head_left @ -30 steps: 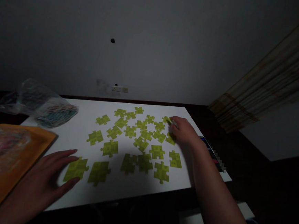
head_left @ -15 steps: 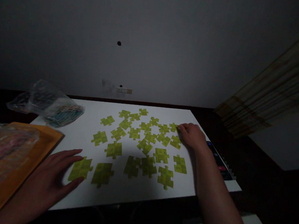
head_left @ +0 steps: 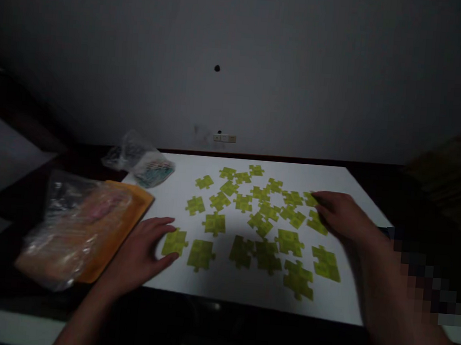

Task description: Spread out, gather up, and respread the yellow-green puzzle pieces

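Observation:
Several yellow-green jigsaw pieces lie spread over a white table [head_left: 222, 283], all apart or just touching one another. My left hand [head_left: 142, 250] rests at the near left with thumb and fingers apart, curved around the left edge of a jigsaw piece [head_left: 174, 243]. Beside that one lies another jigsaw piece [head_left: 200, 254]. Over at the far right, my right hand [head_left: 345, 212] has its fingers bent together on the right edge of a small jigsaw piece [head_left: 310, 199], partly covering it. Just below these fingers is one more jigsaw piece [head_left: 316, 222].
An orange padded envelope [head_left: 143, 197] with a clear plastic bag [head_left: 69, 234] on it is at the left edge. Behind it stands a clear bag [head_left: 153, 170] of thin sticks, as it seems. A wall with a socket strip [head_left: 224, 138] rises beyond the table.
The view has swung to the left, so the table and everything on it appear further right. Both hands stay by the same jigsaw pieces, which have hardly moved on the table.

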A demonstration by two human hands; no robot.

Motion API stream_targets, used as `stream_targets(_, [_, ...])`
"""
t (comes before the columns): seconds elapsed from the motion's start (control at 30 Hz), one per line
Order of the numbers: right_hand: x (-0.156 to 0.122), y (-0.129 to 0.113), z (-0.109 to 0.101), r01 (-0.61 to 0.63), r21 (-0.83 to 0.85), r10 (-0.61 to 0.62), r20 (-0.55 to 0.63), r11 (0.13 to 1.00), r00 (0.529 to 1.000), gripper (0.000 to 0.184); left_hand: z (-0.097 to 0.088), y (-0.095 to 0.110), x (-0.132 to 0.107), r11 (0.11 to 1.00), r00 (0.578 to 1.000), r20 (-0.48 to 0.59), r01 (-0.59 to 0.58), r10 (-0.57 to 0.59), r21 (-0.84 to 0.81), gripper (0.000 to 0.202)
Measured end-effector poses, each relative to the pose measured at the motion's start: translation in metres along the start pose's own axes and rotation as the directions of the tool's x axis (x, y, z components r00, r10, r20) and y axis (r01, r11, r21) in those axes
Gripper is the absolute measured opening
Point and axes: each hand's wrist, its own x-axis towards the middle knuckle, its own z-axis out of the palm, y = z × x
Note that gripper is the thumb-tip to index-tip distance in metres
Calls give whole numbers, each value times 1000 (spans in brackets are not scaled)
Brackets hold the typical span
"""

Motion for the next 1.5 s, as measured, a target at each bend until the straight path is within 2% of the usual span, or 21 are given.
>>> stream_targets(0.1, [4, 13, 7, -1, -41, 2, 11, 999, 1000, 45, -3, 7, 0, 1000, 1000, 13, 25, -24, -17, 44])
stream_targets(0.23, [5, 16, 8, -51, -74, 53, 17, 996, 998, 49, -4, 8, -2, 998, 999, 28, 32, -31, -46, 46])
stream_targets(0.43, [2, 22, 11, -24, -59, 19, -74, 998, 997, 65, -6, 10, -1, 995, 998, 46, 45, -41, -92, 47])
stream_targets(0.53, [3, 26, 13, -21, -61, 16, -82, 998, 997, 69, -8, 12, 0, 994, 998, 45, 48, -44, -100, 48])
stream_targets(0.77, [6, 27, 8, -151, -118, 151, -8, 981, 988, 73, -9, 13, -1, 985, 998, 39, 54, -48, -163, 54])
stream_targets(0.9, [4, 25, 5, -152, -13, 151, -85, 988, 985, 81, -8, 12, 0, 981, 998, 34, 52, -47, -186, 55])
stream_targets(1.03, [-2, -2, -10, -272, 86, 282, -137, 958, 950, 73, -6, 10, 1, 977, 998, 25, 57, -53, -204, 53])
stream_targets(1.07, [-3, -14, -16, -318, 153, 339, -140, 936, 930, 67, -6, 9, 1, 976, 998, 18, 60, -57, -209, 52])
stream_targets(1.13, [-5, -37, -26, -392, 382, 473, -143, 837, 870, 58, -2, 3, -1, 976, 998, 0, 67, -69, -206, 50])
stream_targets(1.2, [-3, -53, -30, -346, 588, 521, -154, 732, 840, 54, 4, -7, -2, 978, 997, -17, 67, -72, -199, 54])
stream_targets(1.33, [6, -60, -31, -240, 766, 467, -88, 596, 880, 55, 16, -24, 1, 984, 998, -36, 40, -47, -173, 56])
stream_targets(1.5, [8, -76, -41, -188, 782, 329, -23, 594, 944, 54, 13, -19, 1, 985, 999, -53, 5, -14, -170, 57])
